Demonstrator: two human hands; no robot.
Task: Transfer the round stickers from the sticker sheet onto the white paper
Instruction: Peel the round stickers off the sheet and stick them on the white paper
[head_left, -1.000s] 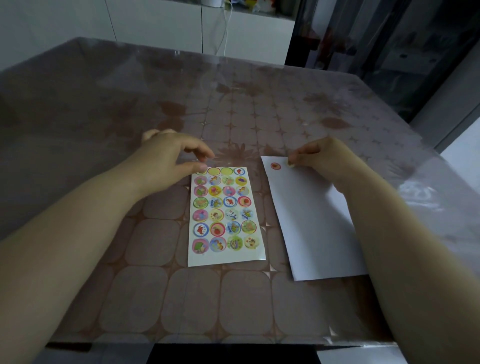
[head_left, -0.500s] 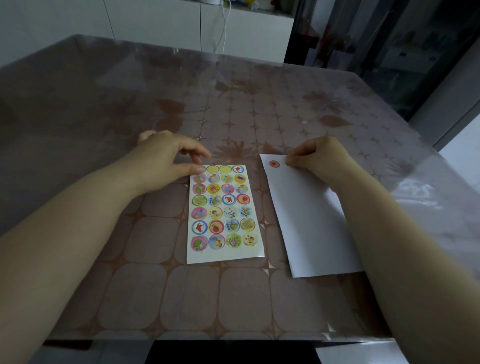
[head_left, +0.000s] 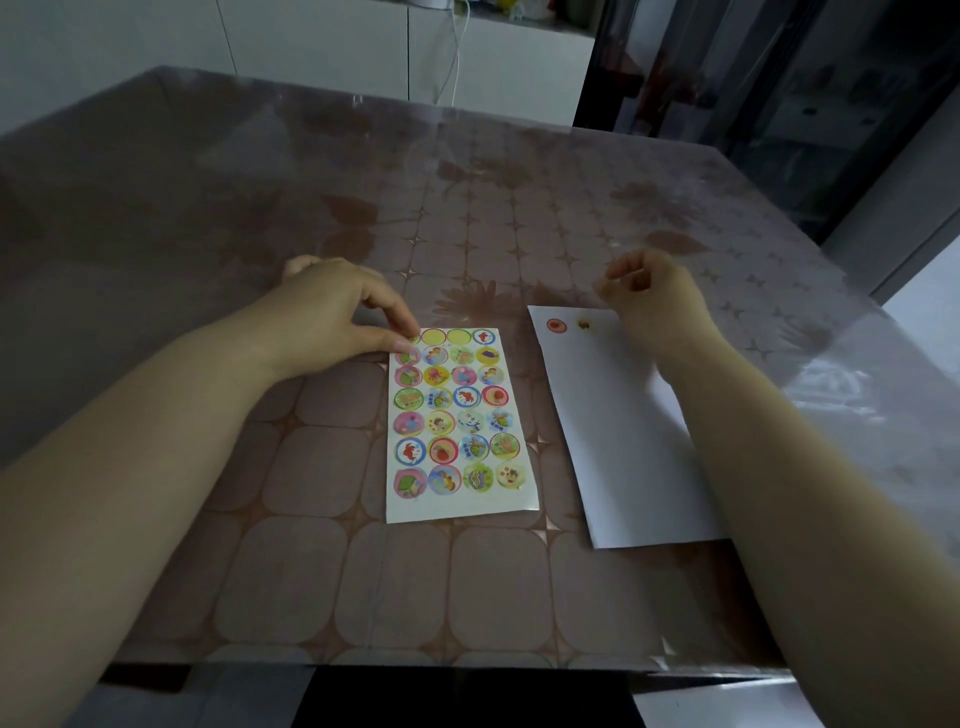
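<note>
Plastic-covered and brown-patterned, the table (head_left: 519, 208) carried the sticker sheet (head_left: 460, 501) toward its front edge. The left hand (head_left: 332, 312) had its fingertips on the sheet's far left corner; pinching or pressing, I could not tell. The right hand (head_left: 654, 291) hovered loosely curled and empty above the white paper (head_left: 623, 441), which bore two round stickers (head_left: 556, 325) at its far left corner. On that slick surface the sheet could skid during peeling. No writing was legible.

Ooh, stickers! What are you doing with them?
A person is moving round stickers from the sticker sheet onto the white paper. A red sticker and a yellowish sticker already sit at the paper's top corner, and two bare spots show in the sheet's top row. The left hand holds the sheet's top corner. The right hand hovers above the paper, holding nothing I can see.
</note>
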